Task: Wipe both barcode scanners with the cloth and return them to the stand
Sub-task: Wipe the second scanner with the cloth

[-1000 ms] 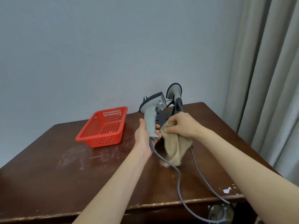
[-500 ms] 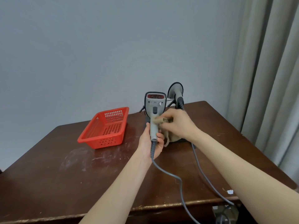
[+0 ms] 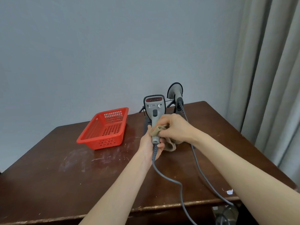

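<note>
You're gripping the grey barcode scanner (image 3: 154,109) w/ your left hand (image 3: 149,143), fingers curling round the bottom of its handle. You're holding it upright above the far-middle part of the table (image 3: 65,176), red scan window facing you. Your right hand (image 3: 176,129) is pinching the tan cloth (image 3: 158,129) & pressing it against the handle just below the trigger; the rest of the cloth is hanging under that hand, right of the handle. The scanner's grey cable (image 3: 181,185) is trailing from the handle base toward you & dropping over the near edge. The 2nd scanner (image 3: 176,91) is sitting in the black stand (image 3: 146,125) by the far edge, just right of the held one, its cable (image 3: 199,168) running toward the near right corner. A red plastic basket (image 3: 100,142) is sitting toward the far left, well apart from the stand. A grey curtain (image 3: 267,78) is hanging past the table's right edge.
</note>
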Demonstrator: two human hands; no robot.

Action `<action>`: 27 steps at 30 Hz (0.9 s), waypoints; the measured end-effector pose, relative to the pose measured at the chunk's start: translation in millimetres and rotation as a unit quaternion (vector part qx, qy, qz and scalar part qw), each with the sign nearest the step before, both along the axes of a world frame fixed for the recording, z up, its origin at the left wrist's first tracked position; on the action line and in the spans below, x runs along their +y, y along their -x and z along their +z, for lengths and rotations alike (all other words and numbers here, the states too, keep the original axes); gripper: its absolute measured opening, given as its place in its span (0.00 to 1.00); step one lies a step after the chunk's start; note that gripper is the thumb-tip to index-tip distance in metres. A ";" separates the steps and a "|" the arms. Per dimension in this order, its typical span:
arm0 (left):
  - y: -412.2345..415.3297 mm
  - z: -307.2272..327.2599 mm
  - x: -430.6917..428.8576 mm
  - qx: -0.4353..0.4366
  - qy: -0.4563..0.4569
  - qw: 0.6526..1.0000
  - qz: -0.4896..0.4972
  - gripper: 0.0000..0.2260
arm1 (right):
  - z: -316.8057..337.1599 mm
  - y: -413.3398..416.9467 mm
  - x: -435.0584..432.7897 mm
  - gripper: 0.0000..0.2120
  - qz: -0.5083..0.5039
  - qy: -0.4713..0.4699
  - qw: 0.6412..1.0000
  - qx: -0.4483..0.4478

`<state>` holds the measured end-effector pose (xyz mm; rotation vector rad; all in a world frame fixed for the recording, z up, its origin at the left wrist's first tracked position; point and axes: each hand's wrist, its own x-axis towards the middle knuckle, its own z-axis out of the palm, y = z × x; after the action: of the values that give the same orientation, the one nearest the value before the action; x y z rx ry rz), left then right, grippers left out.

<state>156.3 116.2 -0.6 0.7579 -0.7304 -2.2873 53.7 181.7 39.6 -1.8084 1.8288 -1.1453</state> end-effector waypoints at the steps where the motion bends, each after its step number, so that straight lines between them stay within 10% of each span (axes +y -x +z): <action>1: -0.2 -0.6 -0.1 -0.001 0.003 1.000 0.005 0.22 | -0.3 -0.3 1.4 0.04 0.017 -0.028 0.999 -0.008; 10: -8.9 -8.5 -6.0 0.064 0.005 0.996 -0.058 0.20 | 2.1 25.9 -4.1 0.03 -0.239 0.070 0.966 -0.072; 17: -5.7 2.2 6.2 -0.059 0.122 0.987 -0.088 0.06 | -4.4 12.8 -12.9 0.08 -0.197 0.101 0.969 -0.107; 27: -8.5 9.0 -8.2 -0.053 0.148 0.981 -0.111 0.26 | 2.1 -0.1 5.1 0.10 -0.048 -0.007 0.995 -0.086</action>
<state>164.8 108.0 8.4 0.6894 -1.2268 -2.2708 53.8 186.8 41.7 -1.5752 1.8342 -1.2779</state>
